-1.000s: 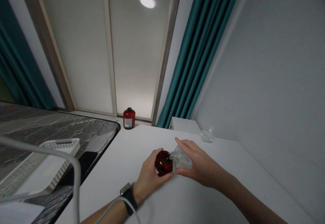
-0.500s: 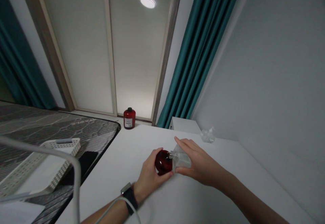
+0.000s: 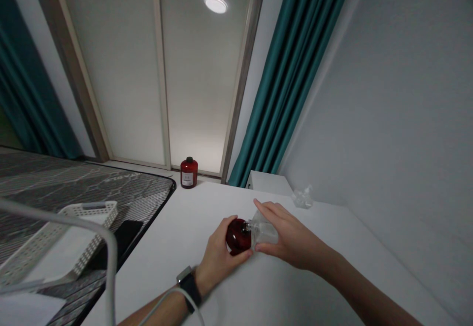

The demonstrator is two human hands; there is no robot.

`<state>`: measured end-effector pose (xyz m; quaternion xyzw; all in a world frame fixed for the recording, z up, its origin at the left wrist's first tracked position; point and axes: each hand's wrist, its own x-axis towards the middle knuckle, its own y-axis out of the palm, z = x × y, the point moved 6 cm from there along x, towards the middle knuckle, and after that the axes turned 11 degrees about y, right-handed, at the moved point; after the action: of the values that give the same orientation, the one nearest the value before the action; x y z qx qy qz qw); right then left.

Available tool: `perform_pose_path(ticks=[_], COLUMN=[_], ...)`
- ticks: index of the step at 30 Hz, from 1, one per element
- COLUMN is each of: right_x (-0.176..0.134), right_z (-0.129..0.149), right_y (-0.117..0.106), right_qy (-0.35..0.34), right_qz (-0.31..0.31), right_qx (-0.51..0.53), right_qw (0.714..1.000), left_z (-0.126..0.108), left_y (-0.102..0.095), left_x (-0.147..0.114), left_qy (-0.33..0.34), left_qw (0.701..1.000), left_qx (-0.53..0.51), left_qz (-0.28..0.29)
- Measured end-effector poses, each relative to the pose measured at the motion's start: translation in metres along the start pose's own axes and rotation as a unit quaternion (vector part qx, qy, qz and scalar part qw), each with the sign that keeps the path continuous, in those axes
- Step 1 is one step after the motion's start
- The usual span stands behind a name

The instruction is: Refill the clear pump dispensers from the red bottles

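Observation:
My left hand (image 3: 220, 253) is wrapped round a dark red bottle (image 3: 236, 237) on the white tabletop, with a watch on that wrist. In my right hand (image 3: 283, 235) is a clear bottle (image 3: 264, 232), tipped on its side with its neck pointing left. That neck meets the mouth of the red bottle; whether the two touch, and whether liquid flows, I cannot tell. Pale contents show inside the clear bottle. The lower part of the red bottle is hidden by my left hand.
A second red bottle (image 3: 189, 173) with a black cap and white label stands at the table's far left corner. Crumpled clear plastic (image 3: 303, 197) lies at the far right. To the left are a white basket (image 3: 77, 267), a black flat object (image 3: 125, 235) and a pale cable (image 3: 111, 276).
Almost nothing differs. Both hands and both held bottles keep their places; the whole view has shifted by only a few pixels.

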<state>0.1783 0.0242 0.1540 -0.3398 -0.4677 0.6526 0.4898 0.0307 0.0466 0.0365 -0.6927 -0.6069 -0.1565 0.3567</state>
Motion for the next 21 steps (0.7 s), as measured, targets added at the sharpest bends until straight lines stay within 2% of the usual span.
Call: perform_pose_path(ticks=[21], right_x=[0.0032], right_z=[-0.0016], right_y=[0.0007], right_qy=[-0.003], right_qz=[0.001], right_qx=[-0.012], right_qw=[1.000], left_z=[0.0045], left_y=[0.0010], left_x=[-0.0015], left_qy=[-0.010], left_qw=[1.000], left_qx=[-0.005], left_qz=[-0.002])
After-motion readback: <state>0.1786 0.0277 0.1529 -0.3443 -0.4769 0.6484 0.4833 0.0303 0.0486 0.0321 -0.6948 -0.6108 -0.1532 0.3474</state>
